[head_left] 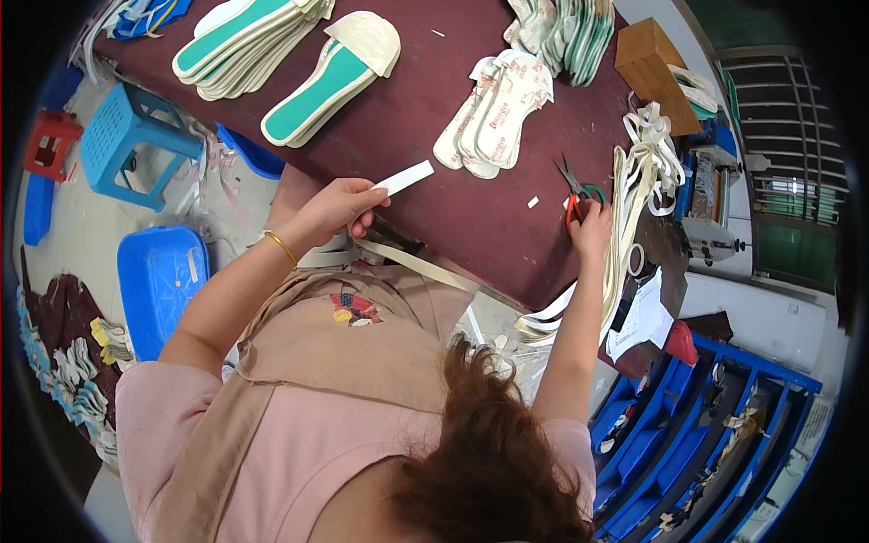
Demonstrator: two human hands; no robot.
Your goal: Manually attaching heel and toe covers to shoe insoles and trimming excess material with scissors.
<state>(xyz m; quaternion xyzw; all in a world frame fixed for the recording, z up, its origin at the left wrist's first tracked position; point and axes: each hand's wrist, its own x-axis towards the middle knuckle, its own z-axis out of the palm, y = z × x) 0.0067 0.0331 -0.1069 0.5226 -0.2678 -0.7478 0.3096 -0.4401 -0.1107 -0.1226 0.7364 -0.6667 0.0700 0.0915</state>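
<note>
A short white strip (pixel 405 178) sticks out from between the thumb and fingers of my left hand (pixel 346 210), over the near edge of the table. Below that hand, a long cream band (pixel 421 264) runs off to the right across my lap; whether it joins the white strip is hidden. At the table's right side, my right hand (pixel 593 228) has its fingers closed on the handles of a pair of scissors (pixel 577 187), one loop red and one green. The blades point away from me, slightly apart. Beside them lies a small white scrap (pixel 533 202).
Green-and-cream insoles (pixel 330 86) and white printed sole pieces (pixel 502 113) lie stacked on the maroon table (pixel 407 109). Long cream bands (pixel 620 217) hang over its right edge. A wooden box (pixel 654 72), blue stool (pixel 136 140), blue basin (pixel 161 281) and blue rack (pixel 697 434) stand around.
</note>
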